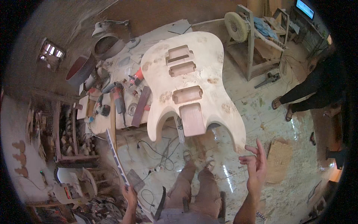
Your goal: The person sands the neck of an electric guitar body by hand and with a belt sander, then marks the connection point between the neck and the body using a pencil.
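A pale, unpainted wooden electric guitar body (pixel 209 82) takes up the middle of the view, its two horns toward me. Several cavities are cut into its face, and brown patches mark the wood. What holds it up is mostly hidden beneath it. At lower left, my left hand (pixel 130 195) is closed round a long narrow strip (pixel 118 160) with dark and light bands along it. My right hand (pixel 255 168) is raised beside the tip of the right horn, fingers apart and nothing in them. Whether a fingertip touches the wood I cannot tell.
A cluttered workbench (pixel 106 128) on the left bears power tools, including a red and grey grinder (pixel 119 99). Cables (pixel 160 155) lie on the floor near my feet. A buffing wheel (pixel 236 27) stands far right. Another person's legs (pixel 305 95) and a brown board (pixel 279 162) are at right.
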{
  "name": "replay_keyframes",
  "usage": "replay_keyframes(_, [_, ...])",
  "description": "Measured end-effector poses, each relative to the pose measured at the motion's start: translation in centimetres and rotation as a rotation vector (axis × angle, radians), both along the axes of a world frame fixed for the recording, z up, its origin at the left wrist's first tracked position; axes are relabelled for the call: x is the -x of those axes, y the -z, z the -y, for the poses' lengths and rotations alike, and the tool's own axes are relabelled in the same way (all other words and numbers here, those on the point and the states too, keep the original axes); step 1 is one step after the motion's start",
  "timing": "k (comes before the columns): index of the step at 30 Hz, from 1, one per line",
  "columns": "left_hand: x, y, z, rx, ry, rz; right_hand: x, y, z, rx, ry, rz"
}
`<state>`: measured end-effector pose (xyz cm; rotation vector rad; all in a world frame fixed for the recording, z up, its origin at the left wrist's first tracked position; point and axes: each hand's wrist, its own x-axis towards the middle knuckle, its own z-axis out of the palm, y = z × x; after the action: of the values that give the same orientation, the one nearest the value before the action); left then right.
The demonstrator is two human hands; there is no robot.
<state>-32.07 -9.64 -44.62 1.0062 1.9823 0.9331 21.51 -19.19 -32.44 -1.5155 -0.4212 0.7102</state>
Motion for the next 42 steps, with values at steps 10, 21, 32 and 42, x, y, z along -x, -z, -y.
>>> replay_keyframes(10, [-1.1, 0.7, -3.8, -0.071, 0.073, 0.025, 2.1, -0.3, 3.3, 0.170, 0.074, 0.131])
replay_keyframes(21, [-4.2, 0.6, -4.8, -0.074, 0.121, 0.083, 6.3, 9.3, 10.3, 0.555, 0.130, -0.025])
replay_keyframes(32, [-5.4, -2.7, -8.4, -0.112, 0.173, 0.231, 7.1, 3.3, 3.4, 0.396, -0.129, 0.414])
replay_keyframes(42, [-8.0, -4.9, -9.3, -0.196, 0.282, 0.267, 7.7, -10.1, -15.3, 0.595, -0.466, 0.737])
